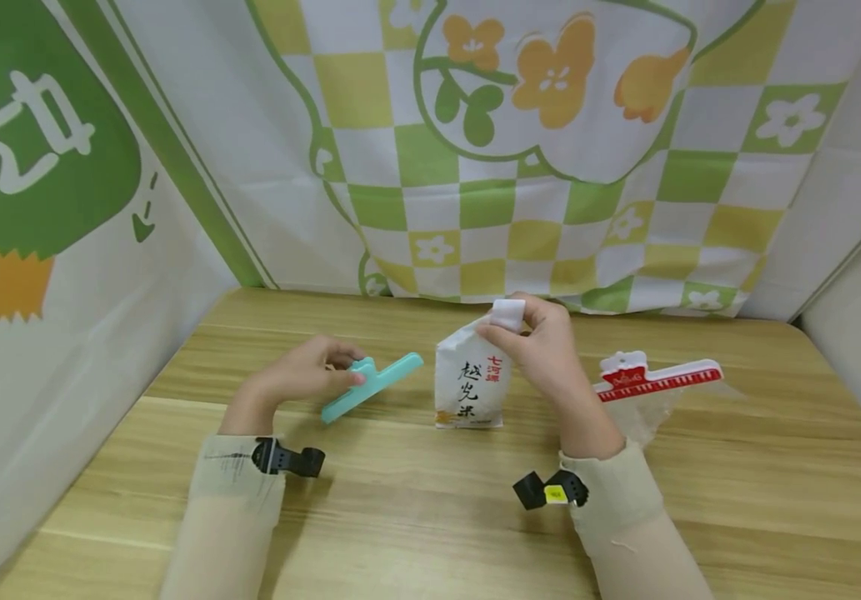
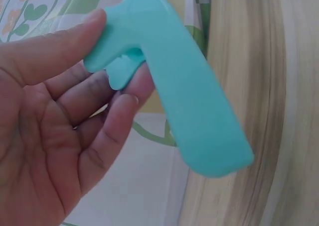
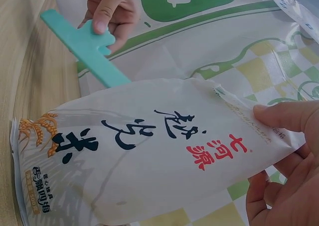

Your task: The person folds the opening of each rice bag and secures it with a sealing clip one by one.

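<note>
A turquoise bag clip [image 1: 377, 385] is pinched by its handle tabs between the thumb and fingers of my left hand [image 1: 317, 367], above the table left of centre. In the left wrist view the long bar of the clip [image 2: 194, 96] slants down to the right. My right hand [image 1: 543, 342] pinches the folded top of a white rice bag [image 1: 468, 383] with black and red writing. The bag stands upright with its lower edge at the table. In the right wrist view the rice bag [image 3: 134, 146] bulges below the fold, and the clip is beyond it.
A red and white bag clip [image 1: 658, 379] on a clear plastic bag [image 1: 643, 417] is to the right of my right forearm. The wooden table [image 1: 415, 517] ends at a checked, flowered cloth [image 1: 535, 225] at the back. A green and white printed panel [image 1: 25, 167] stands at left.
</note>
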Demonstrator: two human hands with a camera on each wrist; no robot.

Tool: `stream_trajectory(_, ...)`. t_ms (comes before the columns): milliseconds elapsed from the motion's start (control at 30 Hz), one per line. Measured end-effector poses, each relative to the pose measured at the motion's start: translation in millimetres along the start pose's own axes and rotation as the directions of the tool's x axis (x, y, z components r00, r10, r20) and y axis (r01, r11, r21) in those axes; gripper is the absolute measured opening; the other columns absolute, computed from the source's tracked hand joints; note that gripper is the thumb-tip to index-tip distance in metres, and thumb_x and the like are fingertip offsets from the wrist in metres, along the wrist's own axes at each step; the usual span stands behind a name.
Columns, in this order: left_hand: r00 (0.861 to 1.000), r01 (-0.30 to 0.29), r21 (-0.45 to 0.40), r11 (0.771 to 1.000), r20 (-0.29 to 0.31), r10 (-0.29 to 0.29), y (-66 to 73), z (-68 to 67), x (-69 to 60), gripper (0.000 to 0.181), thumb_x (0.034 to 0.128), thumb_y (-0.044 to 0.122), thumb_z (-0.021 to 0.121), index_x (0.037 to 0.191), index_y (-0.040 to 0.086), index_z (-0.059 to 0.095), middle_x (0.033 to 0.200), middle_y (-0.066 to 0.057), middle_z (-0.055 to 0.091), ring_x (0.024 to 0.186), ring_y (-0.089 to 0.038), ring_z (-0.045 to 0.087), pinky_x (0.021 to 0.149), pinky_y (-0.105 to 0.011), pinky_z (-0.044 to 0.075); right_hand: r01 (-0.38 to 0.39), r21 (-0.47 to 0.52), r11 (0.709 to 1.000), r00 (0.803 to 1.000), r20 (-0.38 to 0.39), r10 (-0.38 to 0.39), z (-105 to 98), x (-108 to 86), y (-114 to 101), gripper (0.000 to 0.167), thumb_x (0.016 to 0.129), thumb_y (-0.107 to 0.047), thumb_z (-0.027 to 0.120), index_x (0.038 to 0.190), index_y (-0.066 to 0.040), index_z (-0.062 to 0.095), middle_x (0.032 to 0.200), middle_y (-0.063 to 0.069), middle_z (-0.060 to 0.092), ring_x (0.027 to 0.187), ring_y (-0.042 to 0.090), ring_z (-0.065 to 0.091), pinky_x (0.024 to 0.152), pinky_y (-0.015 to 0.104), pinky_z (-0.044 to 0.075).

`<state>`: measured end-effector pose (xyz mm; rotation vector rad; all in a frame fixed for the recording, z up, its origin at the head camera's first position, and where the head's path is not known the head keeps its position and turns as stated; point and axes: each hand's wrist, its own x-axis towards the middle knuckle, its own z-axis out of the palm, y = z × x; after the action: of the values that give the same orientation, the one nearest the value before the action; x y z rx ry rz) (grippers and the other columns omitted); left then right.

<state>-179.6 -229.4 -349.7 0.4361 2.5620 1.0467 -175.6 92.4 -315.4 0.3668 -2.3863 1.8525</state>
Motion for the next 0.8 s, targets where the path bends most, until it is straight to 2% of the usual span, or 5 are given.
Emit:
stream_trajectory(167,0.997,-0.072,0.005,0.997,-0.033,0.072,-0.2,-2.9,-1.1,0.028,0.0981,0.017,0.063,0.121,0.002,0.064,0.110,-0.013,0.071,0.103,-0.023,0.065,0.090,-0.044,0.052,-0.014,0.005,1.000,1.000,0.000,0.014,0.1,0.1,0.3,0.015,0.086,-0.007,0.076,0.095,0.002,0.069,0.089,0.007,0.065,0.078,0.011,0.060,0.066,0.025,0.054)
stream_trajectory(400,0.985,-0.165,-0.023,0.986,-0.045,0.164,3.5,-2.0,1.5,0.018,0.0984,0.010,0.061,0.114,0.002,0.063,0.102,-0.010,0.071,0.096,-0.022,0.064,0.085,-0.037,0.052,-0.013,0.010,1.000,1.000,0.003,0.013,-0.2,0.2,0.3,0.015,0.086,-0.007,0.076,0.096,0.002,0.069,0.089,0.007,0.065,0.079,0.011,0.060,0.066,0.025,0.054)
stream_trajectory(600,0.978,-0.206,-0.045,0.977,-0.024,0.206,7.6,-0.8,2.2,0.011,0.0977,0.008,0.061,0.108,0.003,0.063,0.099,-0.009,0.073,0.093,-0.024,0.065,0.085,-0.037,0.050,-0.006,0.006,1.000,1.000,0.003,0.006,-1.0,0.0,-0.5,0.015,0.086,-0.007,0.076,0.095,0.002,0.069,0.087,0.006,0.064,0.076,0.010,0.059,0.065,0.025,0.054)
stream_trajectory(800,0.967,-0.254,-0.057,0.966,-0.041,0.252,5.5,0.3,2.1,0.008,0.0968,0.005,0.061,0.104,0.003,0.064,0.097,-0.008,0.074,0.091,-0.023,0.065,0.082,-0.031,0.050,-0.002,-0.002,1.000,1.000,0.007,0.002,-0.3,1.0,0.7,0.014,0.086,-0.007,0.076,0.094,0.003,0.069,0.086,0.006,0.064,0.075,0.010,0.060,0.065,0.025,0.054)
